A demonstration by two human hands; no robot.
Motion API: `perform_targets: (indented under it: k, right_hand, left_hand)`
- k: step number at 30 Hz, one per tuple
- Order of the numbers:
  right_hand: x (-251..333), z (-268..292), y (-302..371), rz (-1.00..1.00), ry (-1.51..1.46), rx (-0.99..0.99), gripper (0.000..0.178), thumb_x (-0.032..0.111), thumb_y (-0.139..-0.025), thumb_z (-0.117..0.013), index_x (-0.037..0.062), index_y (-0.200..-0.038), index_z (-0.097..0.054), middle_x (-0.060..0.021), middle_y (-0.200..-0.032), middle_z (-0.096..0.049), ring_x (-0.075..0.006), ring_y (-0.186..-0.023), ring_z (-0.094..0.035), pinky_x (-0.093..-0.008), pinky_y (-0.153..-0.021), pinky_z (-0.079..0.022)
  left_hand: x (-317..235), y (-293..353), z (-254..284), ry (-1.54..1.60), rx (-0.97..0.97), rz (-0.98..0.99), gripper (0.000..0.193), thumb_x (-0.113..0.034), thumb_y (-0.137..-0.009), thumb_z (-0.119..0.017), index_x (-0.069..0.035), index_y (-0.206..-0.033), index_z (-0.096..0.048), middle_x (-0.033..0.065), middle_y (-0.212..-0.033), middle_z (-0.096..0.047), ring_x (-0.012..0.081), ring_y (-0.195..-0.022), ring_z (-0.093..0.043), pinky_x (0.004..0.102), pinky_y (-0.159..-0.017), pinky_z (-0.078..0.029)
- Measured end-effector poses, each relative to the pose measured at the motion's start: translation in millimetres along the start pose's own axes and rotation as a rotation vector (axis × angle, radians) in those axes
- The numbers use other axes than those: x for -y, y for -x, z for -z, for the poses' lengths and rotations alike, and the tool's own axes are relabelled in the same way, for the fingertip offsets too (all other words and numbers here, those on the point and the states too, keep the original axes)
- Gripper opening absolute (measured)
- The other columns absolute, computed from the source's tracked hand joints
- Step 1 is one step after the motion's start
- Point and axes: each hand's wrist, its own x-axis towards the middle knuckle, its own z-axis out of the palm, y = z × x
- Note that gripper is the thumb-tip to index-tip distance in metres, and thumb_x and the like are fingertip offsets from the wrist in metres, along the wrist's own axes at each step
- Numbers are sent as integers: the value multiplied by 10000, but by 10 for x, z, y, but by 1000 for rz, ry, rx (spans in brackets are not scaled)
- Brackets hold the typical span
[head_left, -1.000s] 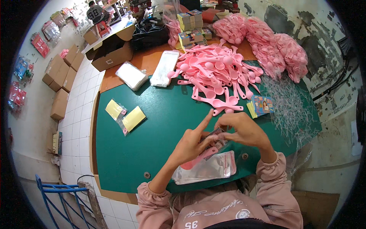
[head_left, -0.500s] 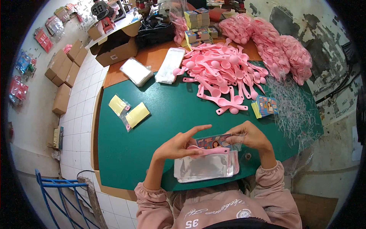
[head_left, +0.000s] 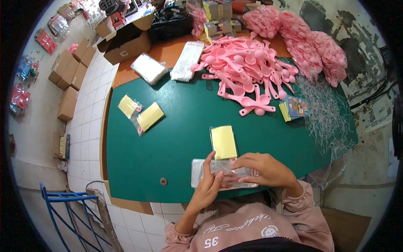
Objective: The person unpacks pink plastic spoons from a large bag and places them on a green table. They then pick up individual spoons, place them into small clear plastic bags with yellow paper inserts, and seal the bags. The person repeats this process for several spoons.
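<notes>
A clear plastic bag with a yellow-backed card (head_left: pixel 223 143) lies flat in front of me. One pink end of a spoon (head_left: pixel 233 160) shows at its near edge. Beneath my hands is a stack of clear plastic bags (head_left: pixel 196 173) at the table's front edge. My left hand (head_left: pixel 208 185) is open, index finger stretched up to the card packet's near left corner, thumb apart. My right hand (head_left: pixel 268 170) curls its fingers and thumb on the loose clear end of the packet's bag. Glare on the plastic partly hides the fingertips' contact.
A heap of pink spoons (head_left: pixel 247 67) covers the far middle. Printed cards (head_left: pixel 297 107) and clear plastic strips (head_left: pixel 325 113) lie right. Two finished-looking card packets (head_left: pixel 150 116) lie left. Bag stacks (head_left: pixel 187 61), an open carton (head_left: pixel 126 46) and bagged spoons (head_left: pixel 300 46) stand farther back.
The spoon and printed card, earlier held above the bag stack, are now in a bag lying yellow side up, farther forward. Both hands have shifted to its near end; my left hand moved lower.
</notes>
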Motion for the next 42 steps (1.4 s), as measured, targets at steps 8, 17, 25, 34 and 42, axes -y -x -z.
perform_targets:
  k: [8,17,25,34,42]
  right_hand:
    - [46,-463,-25,64,230,-114,201,122,-722,-655,54,-887,-564,-106,-887,-501,-284,-871,-508,-363,-745,-425]
    - [148,-565,-58,194,280,-129,198,99,-677,-654,26,-814,-532,-104,-820,-458,-268,-804,-491,-368,-700,-404]
    - [139,-582,20,366,616,-102,130,137,-721,-608,57,-788,-529,-73,-777,-469,-219,-747,-502,-338,-721,-403]
    - [-87,537,305,251,-284,-6,120,64,-724,-634,31,-752,-522,-65,-754,-516,-226,-735,-516,-334,-723,-424]
    - [-929,1910,1086,-702,638,-938,180,-2,-772,-460,5,-927,-550,-171,-872,-602,-258,-842,-586,-348,-703,-446]
  left_hand:
    - [162,61,113,-155,-4,-58,524,-78,-924,-360,-51,-1386,-114,187,-1259,-420,175,-956,-549,275,-832,-428]
    - [24,197,62,259,-5,112,565,-150,-939,-335,-120,-1419,-39,128,-1267,-358,161,-1008,-498,303,-850,-450]
    - [92,161,39,216,-41,81,658,-4,-887,-389,-160,-1419,-34,84,-1019,-502,96,-782,-541,262,-724,-491]
    - [-69,138,-83,233,-46,104,400,-29,-898,-329,-32,-1296,-294,131,-899,-588,209,-861,-618,332,-762,-522]
    - [4,106,-65,241,130,155,296,-49,-934,-258,40,-1155,-433,188,-1119,-546,238,-1070,-538,322,-881,-470]
